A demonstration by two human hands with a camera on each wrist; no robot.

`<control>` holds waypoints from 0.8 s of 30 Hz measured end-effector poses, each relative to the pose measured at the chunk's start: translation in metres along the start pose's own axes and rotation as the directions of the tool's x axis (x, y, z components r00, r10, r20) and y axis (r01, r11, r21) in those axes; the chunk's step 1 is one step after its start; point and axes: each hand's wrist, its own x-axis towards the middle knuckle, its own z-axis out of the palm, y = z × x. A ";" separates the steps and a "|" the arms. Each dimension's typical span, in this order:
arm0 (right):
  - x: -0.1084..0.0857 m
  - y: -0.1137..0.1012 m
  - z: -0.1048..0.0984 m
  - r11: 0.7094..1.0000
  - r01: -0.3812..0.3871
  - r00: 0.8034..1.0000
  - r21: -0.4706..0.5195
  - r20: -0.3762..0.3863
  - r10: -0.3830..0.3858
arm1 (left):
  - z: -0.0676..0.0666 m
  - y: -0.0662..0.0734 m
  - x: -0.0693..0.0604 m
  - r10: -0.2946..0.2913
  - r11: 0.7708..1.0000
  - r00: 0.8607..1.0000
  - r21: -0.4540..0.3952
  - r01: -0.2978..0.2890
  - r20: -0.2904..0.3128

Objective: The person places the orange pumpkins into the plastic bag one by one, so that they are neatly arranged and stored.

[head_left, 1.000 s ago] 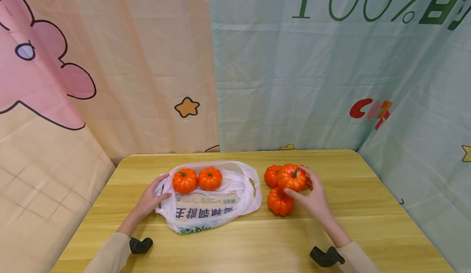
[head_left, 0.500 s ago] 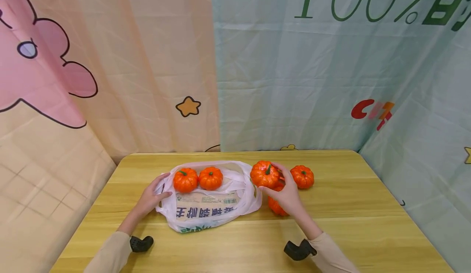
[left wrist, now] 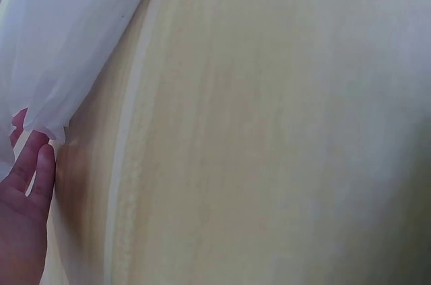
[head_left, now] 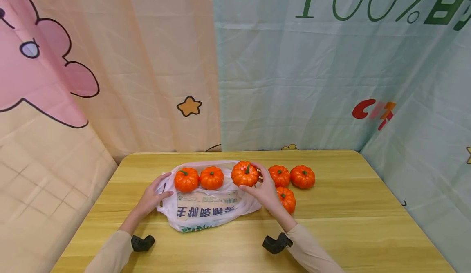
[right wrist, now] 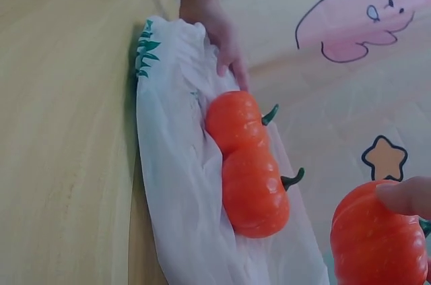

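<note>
In the head view a white plastic bag lies on the table with its mouth spread, printed paper showing inside. Two small orange pumpkins, a left one and a right one, sit in its back part. My left hand holds the bag's left end; the left wrist view has its fingers partly hidden by the plastic. Between thumb and fingers my right hand grips a pumpkin by its right side, over the bag's right end. The right wrist view shows this held pumpkin apart from the other two.
Three more pumpkins stand on the table right of the bag: one at the back, one farther right and one nearer, partly behind my right hand. The wooden table ends at printed curtains.
My right hand has lifted a pumpkin from the group on the right and carried it left to above the bag. The left hand has stayed at the bag's left end.
</note>
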 end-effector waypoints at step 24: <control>0.019 0.028 0.035 0.998 0.009 1.000 -0.068 0.024 -0.008 | -0.001 0.000 -0.001 0.010 1.000 1.000 -0.015 -0.010 -0.007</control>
